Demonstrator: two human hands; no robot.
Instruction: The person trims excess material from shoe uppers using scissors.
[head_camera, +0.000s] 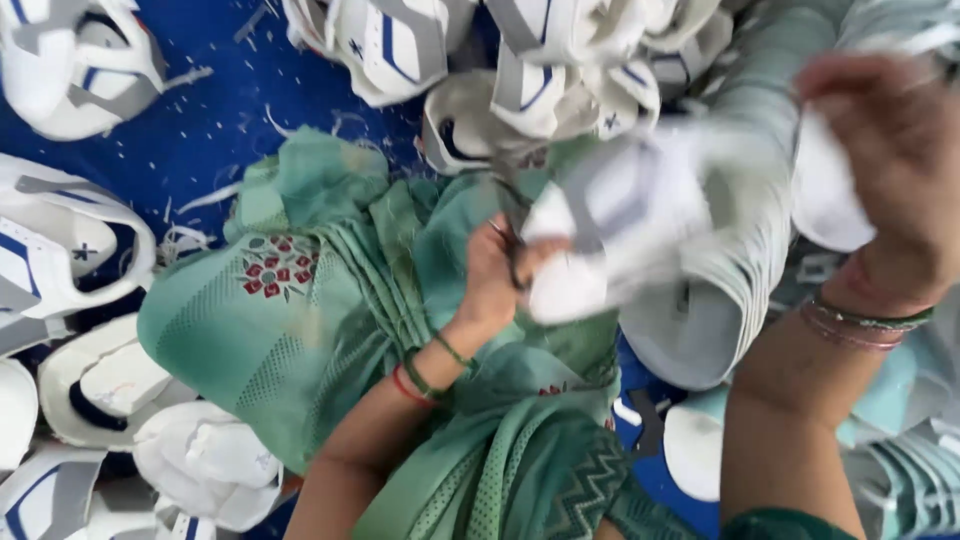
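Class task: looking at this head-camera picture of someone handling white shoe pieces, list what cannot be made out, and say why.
- White shoe piece, head view: motion blur smears its shape.
- Left hand: its fingers are hidden behind that piece, so the grip is unclear.
- Right hand: blurred, partly cut by the right edge.
- Pile of shoe pieces: cut off by the top edge.

Left hand (497, 275): closed on small scissors (512, 262), at the edge of a blurred white shoe upper (610, 225). Right hand (890, 160): far right, gripping that upper's other end. Green patterned cloth (300, 320): under the left forearm. White-and-blue shoe uppers (70, 250): heaped left and far, on blue floor (210, 120).
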